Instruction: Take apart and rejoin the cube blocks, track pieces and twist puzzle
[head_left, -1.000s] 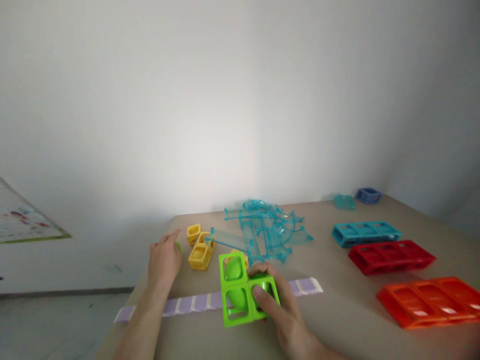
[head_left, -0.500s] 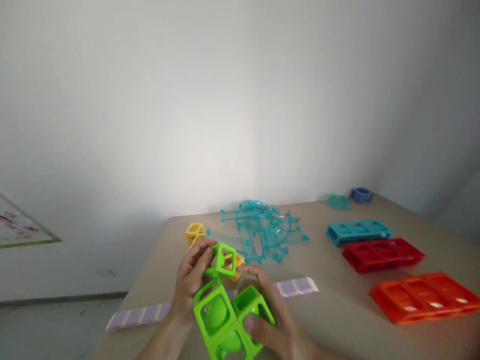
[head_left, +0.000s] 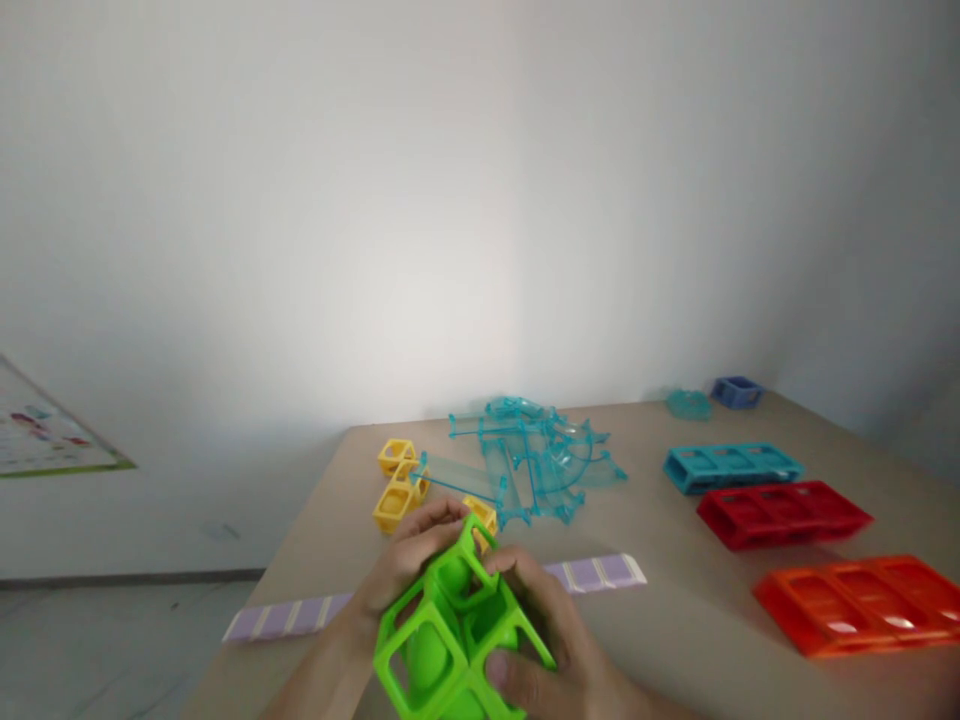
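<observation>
Close to me at the table's front, both hands hold bright green open-sided cube blocks [head_left: 459, 690]. My left hand [head_left: 397, 575] is closed around a green cube block [head_left: 455, 575] at the top, with its fingers on the far side. That cube now sits against the larger green group; whether it is fully joined I cannot tell. My right hand [head_left: 544, 630] grips the group's right side, thumb on the near face and fingers behind. Just beyond the hands lies a yellow cube block [head_left: 480, 514], partly hidden.
Other yellow cube blocks [head_left: 395, 500] lie at the left. Clear blue track pieces [head_left: 536, 450] are piled at the back. Teal [head_left: 731, 466], red [head_left: 784, 512] and orange [head_left: 862, 603] three-cell blocks line the right. A purple striped strip [head_left: 596, 573] crosses the table; a blue cube [head_left: 737, 392] stands far right.
My left hand has brought the single green cube down and right against the larger green group, which has tilted. The view has shifted slightly.
</observation>
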